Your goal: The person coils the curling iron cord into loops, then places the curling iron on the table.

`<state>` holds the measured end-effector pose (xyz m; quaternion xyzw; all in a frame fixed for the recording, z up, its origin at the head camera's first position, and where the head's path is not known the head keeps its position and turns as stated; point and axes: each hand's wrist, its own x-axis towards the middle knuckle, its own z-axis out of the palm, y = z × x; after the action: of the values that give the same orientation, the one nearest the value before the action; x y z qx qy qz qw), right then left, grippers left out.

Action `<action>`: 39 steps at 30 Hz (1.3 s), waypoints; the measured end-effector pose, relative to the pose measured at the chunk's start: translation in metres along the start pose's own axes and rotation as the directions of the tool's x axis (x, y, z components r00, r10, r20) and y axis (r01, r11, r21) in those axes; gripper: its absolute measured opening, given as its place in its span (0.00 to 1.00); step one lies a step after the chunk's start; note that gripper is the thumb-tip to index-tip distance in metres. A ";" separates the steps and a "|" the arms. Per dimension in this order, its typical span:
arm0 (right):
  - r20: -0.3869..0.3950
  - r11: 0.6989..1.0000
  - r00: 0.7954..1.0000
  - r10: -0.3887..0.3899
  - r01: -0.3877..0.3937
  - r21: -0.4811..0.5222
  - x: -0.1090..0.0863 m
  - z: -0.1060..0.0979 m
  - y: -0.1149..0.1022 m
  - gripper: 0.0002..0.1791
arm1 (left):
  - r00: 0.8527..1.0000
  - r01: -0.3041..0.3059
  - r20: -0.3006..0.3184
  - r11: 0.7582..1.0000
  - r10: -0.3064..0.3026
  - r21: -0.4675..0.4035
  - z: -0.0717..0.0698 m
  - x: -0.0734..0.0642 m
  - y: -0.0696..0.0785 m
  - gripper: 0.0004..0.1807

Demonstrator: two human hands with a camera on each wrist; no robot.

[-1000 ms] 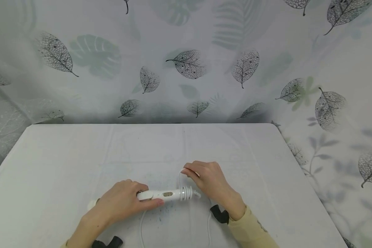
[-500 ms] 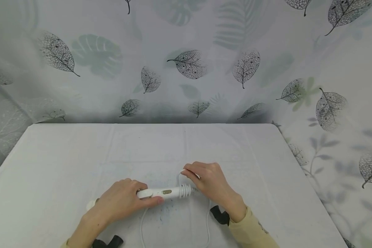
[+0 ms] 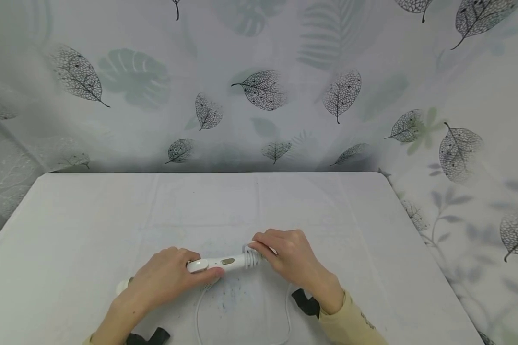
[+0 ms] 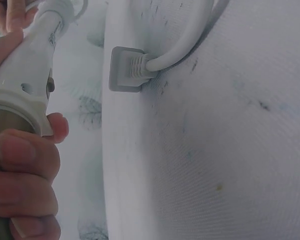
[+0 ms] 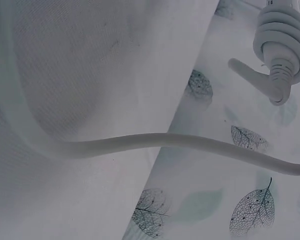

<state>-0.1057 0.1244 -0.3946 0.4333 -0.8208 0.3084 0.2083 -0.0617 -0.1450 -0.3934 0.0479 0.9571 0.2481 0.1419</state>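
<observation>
A white curling iron point(image 3: 237, 261) with a gold-coloured button lies crosswise in front of me. My left hand point(image 3: 166, 275) grips it from above, and the left wrist view shows fingers curled round its brownish barrel point(image 4: 10, 125). Its pale tip point(image 3: 122, 286) sticks out beyond that hand. Loops of the white cord point(image 5: 165, 140) are wound round the handle's end, beside its bent strain relief point(image 5: 277, 87). My right hand point(image 3: 293, 254) pinches the cord just above these loops. The cord's plug point(image 4: 127, 70) lies on the white cloth under the iron.
A white cloth covers the table point(image 3: 198, 206). Slack cord point(image 3: 197, 311) runs toward the front edge. Black straps point(image 3: 305, 303) are at both wrists. A leaf-patterned curtain point(image 3: 259, 120) hangs behind and to the right.
My right hand has drawn the cord downward, closer to the handle's end. The slack loop on the right has shortened, and the plug has come into sight below the iron, which has shifted slightly left.
</observation>
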 end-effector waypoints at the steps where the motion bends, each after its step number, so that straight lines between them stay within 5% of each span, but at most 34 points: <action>1: 0.004 1.000 1.000 0.003 -0.003 0.002 0.000 0.000 -0.001 0.05 | 1.000 0.005 -0.005 1.000 -0.005 -0.001 0.000 0.000 0.000 0.40; 10: -0.005 1.000 1.000 -0.017 0.017 0.023 0.002 0.000 -0.006 0.03 | 0.999 0.026 -0.026 0.999 -0.026 -0.020 -0.002 0.003 -0.001 0.37; 17: -0.019 0.999 0.999 -0.026 0.027 0.029 0.003 0.003 -0.006 0.04 | 0.996 0.060 -0.071 0.998 -0.060 -0.002 -0.008 -0.001 -0.004 0.49; 25: -0.012 0.997 1.000 0.022 -0.021 0.069 0.001 0.005 -0.007 0.03 | 0.996 0.054 -0.078 0.999 -0.053 0.006 -0.011 -0.002 -0.004 0.49; 39: 0.130 0.971 0.984 0.123 -0.146 0.188 0.001 0.011 -0.012 0.05 | 0.980 0.084 -0.176 0.996 -0.089 -0.032 -0.012 -0.001 0.000 0.47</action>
<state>-0.0968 0.1108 -0.3980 0.4122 -0.8246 0.3758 0.0944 -0.0641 -0.1504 -0.3827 -0.0178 0.9640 0.2568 0.0674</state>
